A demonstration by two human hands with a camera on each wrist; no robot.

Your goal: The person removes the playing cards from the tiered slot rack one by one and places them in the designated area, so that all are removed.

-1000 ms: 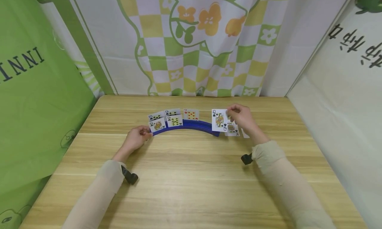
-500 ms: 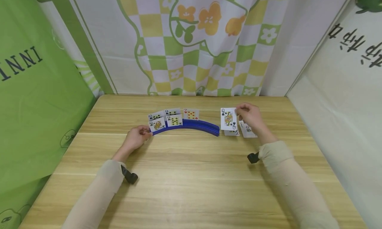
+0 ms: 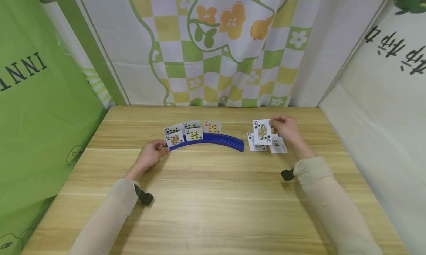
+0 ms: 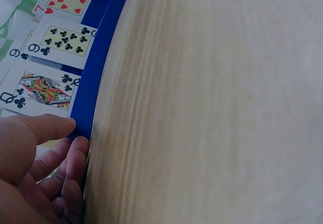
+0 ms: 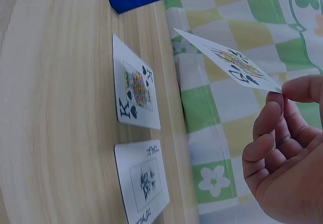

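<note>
The fingers of the right hand (image 3: 284, 127) pinch the queen of spades (image 3: 262, 131) by its edge; the left hand (image 3: 151, 154) grips the blue card holder (image 3: 223, 138) at one end.

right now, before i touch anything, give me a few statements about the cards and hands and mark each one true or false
1. The left hand touches one end of the blue rack. True.
2. The seven in the blue rack is a spade. False: it is a heart.
3. The right hand holds the queen of spades. True.
4. The king of spades and the joker lie face up on the table. True.
5. The joker lies on top of the king of spades. False: they lie side by side with a gap between them.
</note>
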